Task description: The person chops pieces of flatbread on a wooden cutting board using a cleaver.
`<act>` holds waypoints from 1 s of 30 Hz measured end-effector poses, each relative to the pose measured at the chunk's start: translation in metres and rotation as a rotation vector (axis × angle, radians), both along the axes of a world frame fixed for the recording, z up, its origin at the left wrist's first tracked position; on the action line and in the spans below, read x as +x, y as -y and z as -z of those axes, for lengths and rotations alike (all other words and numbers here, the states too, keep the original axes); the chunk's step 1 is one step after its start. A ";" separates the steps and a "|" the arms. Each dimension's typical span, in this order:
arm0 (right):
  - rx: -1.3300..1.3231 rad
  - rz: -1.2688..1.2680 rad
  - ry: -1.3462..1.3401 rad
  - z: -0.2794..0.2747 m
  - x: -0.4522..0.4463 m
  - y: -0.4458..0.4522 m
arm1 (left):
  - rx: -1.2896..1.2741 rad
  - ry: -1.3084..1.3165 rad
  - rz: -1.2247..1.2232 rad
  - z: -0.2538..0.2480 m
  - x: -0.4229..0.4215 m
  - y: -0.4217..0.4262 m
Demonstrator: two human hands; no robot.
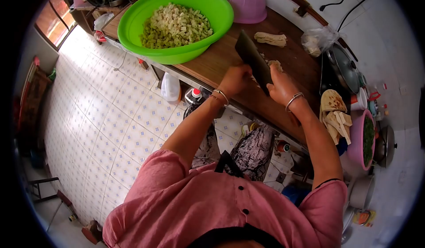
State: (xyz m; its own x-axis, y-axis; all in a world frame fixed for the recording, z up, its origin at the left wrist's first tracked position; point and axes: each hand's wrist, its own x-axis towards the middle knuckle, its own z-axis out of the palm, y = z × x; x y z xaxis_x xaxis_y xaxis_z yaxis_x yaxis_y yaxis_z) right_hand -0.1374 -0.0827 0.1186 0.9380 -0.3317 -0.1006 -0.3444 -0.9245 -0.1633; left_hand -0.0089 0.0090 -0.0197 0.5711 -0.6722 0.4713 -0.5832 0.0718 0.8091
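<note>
My right hand [282, 85] is wrapped round the handle of a cleaver [253, 55], its broad dark blade angled up and to the left over the wooden worktop [292, 62]. Just left of the blade is my left hand [236, 80], fingers curled in; what they hold, if anything, is hidden. Pale bits of food [275, 65] show behind the blade, partly covered by it. A pale, rolled-up piece of food [271, 39] lies beyond the cleaver. At the far left of the worktop stands a bright green basin [177, 53] holding diced pale and green pieces [177, 26].
A purple basin [239, 2] sits upside down behind the green one. To the right are a plastic bag [313, 40], a lidded pan [343, 66], flatbread with cut strips [337, 122] and a pink basin of greens [361, 141]. A plastic jug [170, 88] stands below the worktop.
</note>
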 end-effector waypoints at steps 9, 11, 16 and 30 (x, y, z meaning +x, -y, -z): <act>0.020 -0.004 0.028 0.006 0.006 0.003 | 0.138 -0.052 0.005 -0.009 -0.005 -0.002; 0.042 0.011 -0.023 0.004 0.015 0.004 | 0.153 -0.072 0.022 -0.007 -0.004 0.001; 0.078 -0.004 0.035 0.025 0.042 0.010 | 0.135 -0.033 0.050 -0.015 -0.003 0.002; 0.188 0.089 0.076 0.009 0.033 0.028 | -0.078 -0.116 -0.046 -0.010 -0.004 -0.011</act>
